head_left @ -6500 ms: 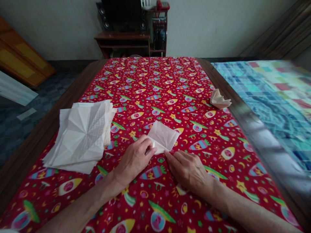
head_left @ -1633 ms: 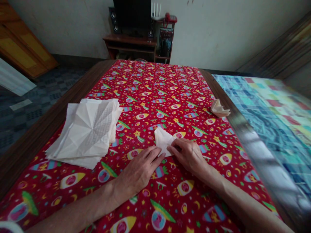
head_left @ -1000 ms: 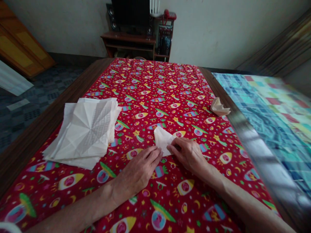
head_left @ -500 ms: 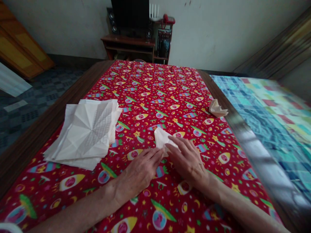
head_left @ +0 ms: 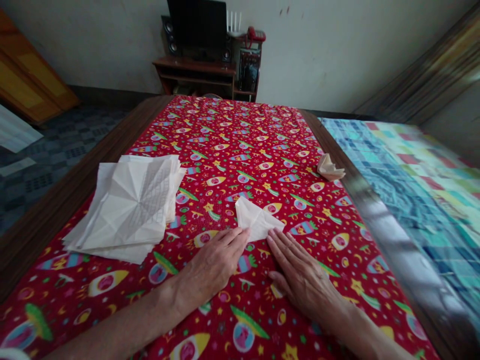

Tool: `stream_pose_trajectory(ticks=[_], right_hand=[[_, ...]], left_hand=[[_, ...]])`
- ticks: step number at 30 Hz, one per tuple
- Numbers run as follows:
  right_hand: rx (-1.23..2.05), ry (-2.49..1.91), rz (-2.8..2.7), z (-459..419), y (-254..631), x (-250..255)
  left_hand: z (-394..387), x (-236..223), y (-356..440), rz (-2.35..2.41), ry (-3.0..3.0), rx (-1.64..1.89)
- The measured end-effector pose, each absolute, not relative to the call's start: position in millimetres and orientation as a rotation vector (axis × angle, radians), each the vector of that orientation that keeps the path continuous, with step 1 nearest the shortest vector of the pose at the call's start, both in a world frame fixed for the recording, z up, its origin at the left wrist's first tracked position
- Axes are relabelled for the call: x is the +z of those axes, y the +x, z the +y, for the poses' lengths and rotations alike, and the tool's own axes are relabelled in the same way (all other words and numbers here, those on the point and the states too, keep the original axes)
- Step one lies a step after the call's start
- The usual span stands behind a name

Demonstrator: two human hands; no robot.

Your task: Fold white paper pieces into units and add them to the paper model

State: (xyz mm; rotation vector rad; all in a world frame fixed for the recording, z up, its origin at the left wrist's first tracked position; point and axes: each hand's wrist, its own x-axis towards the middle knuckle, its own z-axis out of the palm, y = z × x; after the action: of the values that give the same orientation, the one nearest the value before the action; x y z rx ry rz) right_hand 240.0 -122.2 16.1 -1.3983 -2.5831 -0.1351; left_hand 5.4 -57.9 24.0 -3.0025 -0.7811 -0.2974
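A small piece of white folded paper (head_left: 256,219) lies on the red patterned cloth in front of me, wide and pointed at its ends. My left hand (head_left: 219,257) has its fingers together on the paper's lower left edge, holding it there; its thumb is hidden. On the lower right edge rest the fingertips of my right hand (head_left: 300,270), its fingers stretched out flat and the thumb apart. To the left lies a stack of creased white sheets (head_left: 127,205), the top one partly covered with a printed grid. A folded paper piece (head_left: 330,167) stands near the table's right edge.
The red cloth (head_left: 240,145) covers most of a dark wooden table (head_left: 123,135). Beyond it stand a desk (head_left: 193,67) with a monitor (head_left: 197,25) and speakers, and a red telephone (head_left: 256,35). A bed with a checked cover (head_left: 393,165) adjoins on the right.
My right hand has slid down and right off the middle of the folded paper to its lower right edge, uncovering more of it. My left hand stays at the paper's lower left.
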Motion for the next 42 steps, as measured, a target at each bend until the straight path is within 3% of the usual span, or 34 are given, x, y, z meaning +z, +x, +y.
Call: stream_pose_trajectory(ticks=[8, 14, 23, 29, 33, 42], right_hand=[[-0.384, -1.323, -2.405, -111, 231, 19], [-0.347, -1.452, -2.4, -78, 222, 19], [-0.115, -1.771, -2.111, -70, 235, 23], [-0.045, -1.674, -2.154, -71, 242, 18], [0.168, -1.595, -2.104, -65, 244, 15], [0.561, -1.305, -2.196, -8, 251, 19]], left_hand=[[-41, 29, 13, -0.805, -3.119, -0.5], [-2, 24, 30, -0.915, -3.307, -0.615], [31, 25, 29, -1.058, -3.197, -0.513], [42, 27, 31, -1.004, -3.199, -0.332], [44, 30, 32, -1.007, -3.195, -0.3], [20, 18, 13, -1.271, -2.912, -0.606]])
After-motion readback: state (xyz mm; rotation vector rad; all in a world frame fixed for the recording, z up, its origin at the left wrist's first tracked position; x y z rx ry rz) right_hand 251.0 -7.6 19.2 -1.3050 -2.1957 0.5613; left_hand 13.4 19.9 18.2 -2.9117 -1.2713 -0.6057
